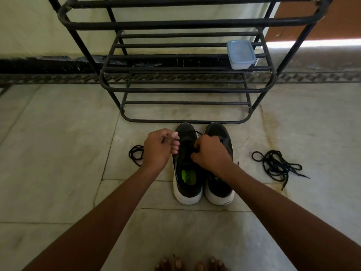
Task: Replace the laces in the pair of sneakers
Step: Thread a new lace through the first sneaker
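Nearest, the person's bare toes (192, 264) show at the bottom edge, on the pale stone floor (58, 173). Beyond them the pair of sneakers (203, 173) stands side by side, heels toward the toes, black with white soles; the left sneaker (186, 178) shows a green insole.

Over the left sneaker's front, the left hand (159, 147) has its grip curled, fingers pinching what seems a thin black lace (192, 133) that runs across toward the right hand; the pinch itself is hard to see. The right hand (212, 151) sits clamped over the lacing between the two shoes, fingers curled; what they hold is hidden.

Left of the sneakers, just beside the left hand, lies a small coiled lace (134, 153). Right of the sneakers, well apart, lies a loose tangle of black laces (277, 165), with open floor all round.

Just beyond the sneakers' toes stands a black metal shoe rack (185, 89), a lidded plastic box (241, 54) on a shelf, against the pale wall (29, 26).
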Motion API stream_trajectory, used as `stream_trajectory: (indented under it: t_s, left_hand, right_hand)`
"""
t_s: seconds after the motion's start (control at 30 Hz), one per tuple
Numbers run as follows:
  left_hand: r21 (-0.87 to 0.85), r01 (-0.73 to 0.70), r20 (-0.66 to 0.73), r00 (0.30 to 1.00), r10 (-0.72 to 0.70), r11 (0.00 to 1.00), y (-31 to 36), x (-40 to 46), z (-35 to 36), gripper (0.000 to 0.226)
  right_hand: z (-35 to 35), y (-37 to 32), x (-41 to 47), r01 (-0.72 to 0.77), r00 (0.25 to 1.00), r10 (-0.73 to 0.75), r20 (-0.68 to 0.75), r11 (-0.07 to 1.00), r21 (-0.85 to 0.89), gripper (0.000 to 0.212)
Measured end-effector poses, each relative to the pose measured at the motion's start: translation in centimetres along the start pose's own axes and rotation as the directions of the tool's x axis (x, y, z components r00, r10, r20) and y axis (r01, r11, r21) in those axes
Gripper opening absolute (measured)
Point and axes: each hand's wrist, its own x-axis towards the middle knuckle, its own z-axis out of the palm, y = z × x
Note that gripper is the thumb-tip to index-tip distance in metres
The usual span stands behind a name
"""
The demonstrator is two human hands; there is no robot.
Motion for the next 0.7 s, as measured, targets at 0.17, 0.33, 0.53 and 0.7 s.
stream_trajectory:
  t_s: [0.17,0.33,0.53,0.7]
  left_hand:
    - [-0.017,-0.003,0.037,0.999,0.004,1.0,0.1,-0.2,1.6,0.014]
    - [0.019,0.001,0.067,0.998,-0.002,1.0,0.1,-0.9,2.3,0.008]
    - [0.287,-0.084,0.01,0.996,0.085,0.954,-0.3,-0.8,3.3,0.011]
    - [0.292,-0.02,-0.034,0.999,0.031,0.956,-0.7,-0.9,3.9,0.011]
  right_hand:
    - [-0.3,1.1,1.0,-0.046,0.999,0.045,0.004,0.996,0.079,0.008]
    - [-1.2,1.7,1.7,-0.16,0.983,0.134,0.128,0.962,0.222,0.006]
    - [-1.4,1.8,2.2,-0.24,0.961,0.184,0.206,0.925,0.294,0.01]
    - [-1.2,1.8,2.2,-0.242,0.961,0.182,0.207,0.918,0.314,0.01]
